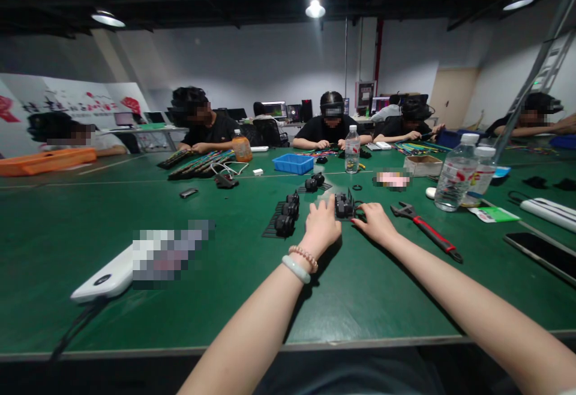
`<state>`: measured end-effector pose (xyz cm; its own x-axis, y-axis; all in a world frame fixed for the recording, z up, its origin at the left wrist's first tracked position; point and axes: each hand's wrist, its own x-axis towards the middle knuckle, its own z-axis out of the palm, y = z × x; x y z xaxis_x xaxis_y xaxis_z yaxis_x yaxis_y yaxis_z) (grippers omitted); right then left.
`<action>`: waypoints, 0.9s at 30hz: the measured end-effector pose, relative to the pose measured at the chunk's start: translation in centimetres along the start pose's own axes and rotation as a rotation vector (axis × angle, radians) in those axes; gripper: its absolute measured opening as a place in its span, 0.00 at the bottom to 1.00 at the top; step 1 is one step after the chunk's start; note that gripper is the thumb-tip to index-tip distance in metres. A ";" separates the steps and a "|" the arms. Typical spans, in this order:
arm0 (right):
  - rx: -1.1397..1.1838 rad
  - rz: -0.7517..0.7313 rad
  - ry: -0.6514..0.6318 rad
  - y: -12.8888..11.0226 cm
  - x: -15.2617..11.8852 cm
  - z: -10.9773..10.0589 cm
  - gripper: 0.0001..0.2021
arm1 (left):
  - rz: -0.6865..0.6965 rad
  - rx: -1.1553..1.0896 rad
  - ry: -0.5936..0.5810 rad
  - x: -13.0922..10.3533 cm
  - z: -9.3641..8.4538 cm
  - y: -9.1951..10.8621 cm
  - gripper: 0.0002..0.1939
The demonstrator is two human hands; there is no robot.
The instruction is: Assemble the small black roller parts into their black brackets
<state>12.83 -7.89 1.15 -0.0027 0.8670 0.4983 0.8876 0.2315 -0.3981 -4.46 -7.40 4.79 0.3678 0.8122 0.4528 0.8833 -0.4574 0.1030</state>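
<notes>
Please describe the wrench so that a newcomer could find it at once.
Find the green table, then the wearer's right hand. The wrench lies just to its right. Its red and black handle sets it apart from the clear bottles beyond.

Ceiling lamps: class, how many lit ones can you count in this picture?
3 lit lamps: one at upper left, one at upper middle, one at upper right.

The left hand (322, 226) and right hand (375, 222) flank a black part (344, 204) on the green table (216, 299).
</notes>
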 end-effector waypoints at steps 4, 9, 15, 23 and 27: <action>0.089 0.050 -0.008 -0.2 -0.8 -2.2 0.08 | 0.178 -0.196 -0.025 -1.6 -0.1 2.1 0.37; 0.324 0.056 -0.289 0.0 -1.1 -4.2 0.06 | 0.275 -0.508 -0.073 -1.6 0.7 3.3 0.42; 0.596 0.045 -0.554 -0.6 -1.5 -5.3 0.12 | 0.223 -0.724 -0.097 -0.9 1.8 2.8 0.51; 0.819 0.057 -0.579 0.0 -1.4 -4.6 0.11 | 0.224 -0.938 -0.229 -0.7 2.1 2.7 0.56; 0.815 0.016 -0.529 0.5 -1.3 -3.8 0.11 | 0.209 -0.956 -0.232 -0.7 2.2 2.5 0.58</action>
<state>15.05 -10.60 3.25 -0.3769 0.9129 0.1569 0.2989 0.2802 -0.9122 -1.89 -8.25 2.77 0.6263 0.6865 0.3694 0.2280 -0.6144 0.7553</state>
